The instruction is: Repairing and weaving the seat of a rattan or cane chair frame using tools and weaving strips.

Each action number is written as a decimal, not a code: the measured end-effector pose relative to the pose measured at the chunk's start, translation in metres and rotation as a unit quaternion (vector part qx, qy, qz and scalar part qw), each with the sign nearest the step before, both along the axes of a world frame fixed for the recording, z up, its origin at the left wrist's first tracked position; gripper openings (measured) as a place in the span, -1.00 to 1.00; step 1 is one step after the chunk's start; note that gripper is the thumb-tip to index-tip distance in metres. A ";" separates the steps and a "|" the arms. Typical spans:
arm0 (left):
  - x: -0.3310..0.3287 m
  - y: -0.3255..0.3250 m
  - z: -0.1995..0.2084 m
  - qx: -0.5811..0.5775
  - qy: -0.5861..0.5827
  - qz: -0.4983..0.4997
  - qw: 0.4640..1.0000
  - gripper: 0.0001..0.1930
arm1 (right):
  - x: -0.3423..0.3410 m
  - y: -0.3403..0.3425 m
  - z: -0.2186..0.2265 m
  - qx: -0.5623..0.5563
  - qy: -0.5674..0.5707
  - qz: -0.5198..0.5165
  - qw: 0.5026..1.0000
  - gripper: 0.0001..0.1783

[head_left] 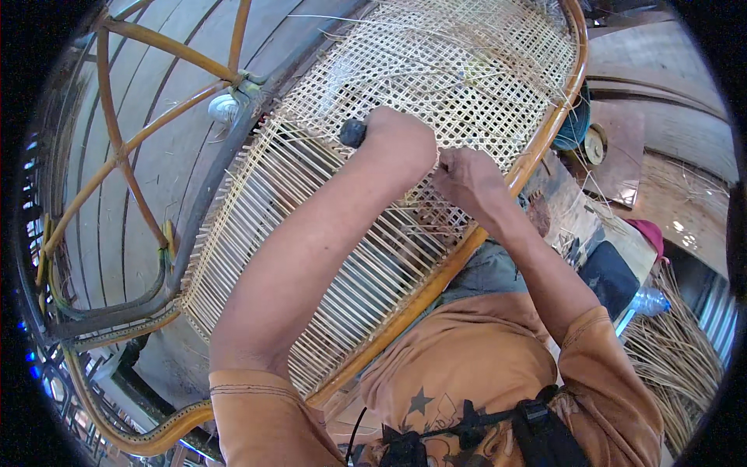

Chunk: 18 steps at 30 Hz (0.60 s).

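A cane panel of pale strips is stretched in a curved rattan frame in front of me. Its far part is an open woven cane mesh; the near part shows parallel cane strips with gaps between them. My left hand lies over the mesh, closed round a tool whose black rounded handle end sticks out to the left; its other end is hidden. Close beside it, my right hand is closed at the edge of the weaving. Whatever its fingers hold is hidden.
Left of the panel stands a rattan frame with crossed poles on a plank floor. Loose cane strands trail over the mesh. At the right lie a bundle of cane, a plastic bottle, a dark blue container and wooden boards.
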<state>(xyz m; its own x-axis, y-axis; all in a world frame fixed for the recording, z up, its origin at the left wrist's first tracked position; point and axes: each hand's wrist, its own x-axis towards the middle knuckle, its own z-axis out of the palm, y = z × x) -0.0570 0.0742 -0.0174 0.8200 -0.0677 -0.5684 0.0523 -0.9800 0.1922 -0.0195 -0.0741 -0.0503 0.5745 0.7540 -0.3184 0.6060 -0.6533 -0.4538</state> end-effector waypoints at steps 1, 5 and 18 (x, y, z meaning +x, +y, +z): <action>0.002 -0.002 0.000 0.004 -0.008 -0.027 1.000 -0.79 | 0.001 -0.001 0.000 -0.006 0.013 0.006 1.000 -0.79; 0.007 -0.002 -0.004 -0.004 0.002 -0.055 0.998 -0.81 | -0.001 0.003 0.004 -0.033 0.029 -0.001 0.999 -0.80; -0.012 0.011 -0.011 -0.043 -0.004 0.003 0.999 -0.80 | -0.017 0.001 0.001 -0.041 -0.082 0.010 0.996 -0.94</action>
